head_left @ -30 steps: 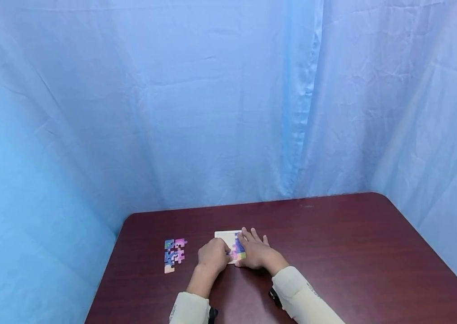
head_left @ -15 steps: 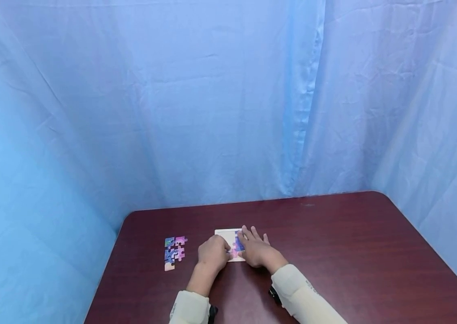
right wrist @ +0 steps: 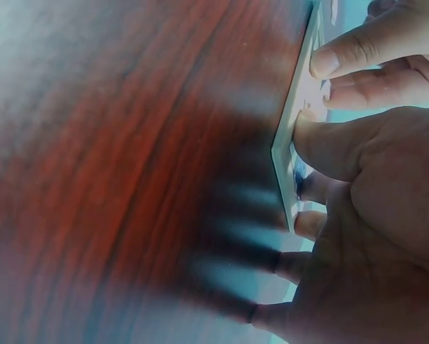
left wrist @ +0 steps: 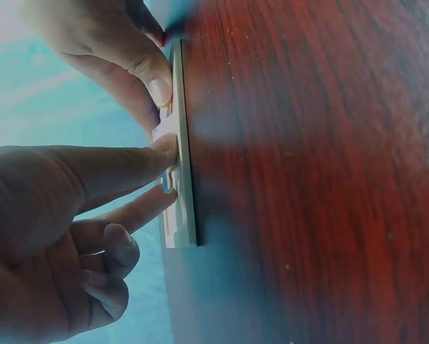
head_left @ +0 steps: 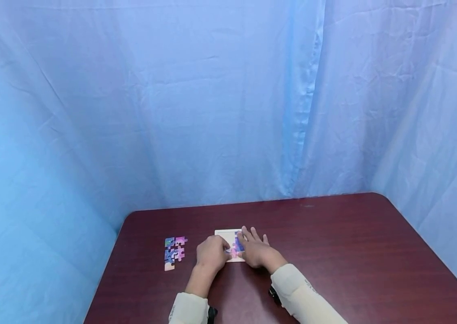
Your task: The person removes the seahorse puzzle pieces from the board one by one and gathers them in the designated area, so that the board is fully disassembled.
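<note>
A white puzzle tray [head_left: 224,235] lies on the table between my two hands, with joined blue and pink jigsaw pieces [head_left: 234,252] along its right part. At its lower left, my left hand [head_left: 211,253] pinches a small jigsaw piece [left wrist: 166,182] with a blue edge between thumb and forefinger, down at the tray's surface; the fingers cover most of it. My right hand [head_left: 255,253] lies with spread, straight fingers over the tray's right side. Its thumb [right wrist: 316,147] presses at the near edge, and the outer fingers reach past the tray onto the table.
To the left of the tray, a group of loose jigsaw pieces [head_left: 169,255] in blue, pink and cream lies on the dark red table [head_left: 333,252]. Blue curtains [head_left: 220,112] hang behind the table and along both sides.
The left hand has shifted very slightly left at the tray's near edge. My right thumb has moved a little up onto the tray from its lower edge. The loose pieces stay put.
</note>
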Available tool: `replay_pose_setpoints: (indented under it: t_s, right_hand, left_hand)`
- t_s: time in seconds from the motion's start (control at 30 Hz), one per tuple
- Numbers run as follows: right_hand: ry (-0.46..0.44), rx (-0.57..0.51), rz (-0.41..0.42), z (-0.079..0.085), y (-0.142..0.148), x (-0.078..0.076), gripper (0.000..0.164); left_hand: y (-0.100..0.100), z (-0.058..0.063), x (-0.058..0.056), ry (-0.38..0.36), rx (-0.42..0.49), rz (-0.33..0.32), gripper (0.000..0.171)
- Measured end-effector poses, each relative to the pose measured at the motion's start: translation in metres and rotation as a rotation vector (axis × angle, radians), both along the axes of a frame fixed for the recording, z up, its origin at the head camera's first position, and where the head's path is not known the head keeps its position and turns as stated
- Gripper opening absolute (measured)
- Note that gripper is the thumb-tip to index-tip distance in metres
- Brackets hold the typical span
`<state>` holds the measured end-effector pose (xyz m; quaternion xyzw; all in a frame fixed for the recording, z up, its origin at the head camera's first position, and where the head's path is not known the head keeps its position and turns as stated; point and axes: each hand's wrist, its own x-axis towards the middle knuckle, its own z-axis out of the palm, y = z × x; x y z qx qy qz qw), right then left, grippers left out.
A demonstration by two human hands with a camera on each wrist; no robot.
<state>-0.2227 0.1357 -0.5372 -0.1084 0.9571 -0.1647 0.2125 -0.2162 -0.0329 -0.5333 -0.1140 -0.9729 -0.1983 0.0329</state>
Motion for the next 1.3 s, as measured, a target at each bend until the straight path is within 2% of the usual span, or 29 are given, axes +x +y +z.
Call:
replay_pose_setpoints:
  t_s: [0.17, 0.3, 0.4, 0.57, 0.77, 0.97, 1.1, 1.3]
  right_hand:
    - [-0.005, -0.01, 0.005, 0.003, 0.0, 0.0, 0.068]
    - [0.01, -0.02, 0.008, -0.007, 0.001, -0.004, 0.068]
    - [0.017, -0.025, 0.005, -0.006, 0.002, -0.004, 0.068]
    - [0.009, -0.019, 0.005, 0.002, 0.002, -0.001, 0.069]
    - [0.002, -0.026, 0.011, 0.002, 0.002, -0.001, 0.069]
    - [-0.017, -0.048, -0.001, -0.002, 0.002, -0.001, 0.069]
    - [-0.017, -0.043, -0.006, 0.001, 0.002, 0.0, 0.069]
    - [-0.014, -0.026, 0.007, -0.001, 0.003, -0.003, 0.069]
  left_hand:
    - [-0.002, 0.0, 0.0, 0.015, 0.033, 0.002, 0.012]
    - [-0.003, 0.002, 0.002, -0.016, 0.074, -0.006, 0.012]
    - [-0.003, 0.004, 0.005, -0.046, 0.119, -0.017, 0.015]
    - [-0.005, 0.009, 0.011, -0.09, 0.211, -0.027, 0.007]
    - [-0.012, 0.015, 0.015, -0.107, 0.257, -0.028, 0.006]
    - [-0.025, 0.018, 0.019, -0.139, 0.282, 0.028, 0.006]
    - [-0.036, 0.018, 0.021, -0.159, 0.308, 0.074, 0.009]
    - [-0.049, 0.018, 0.024, -0.19, 0.303, 0.127, 0.011]
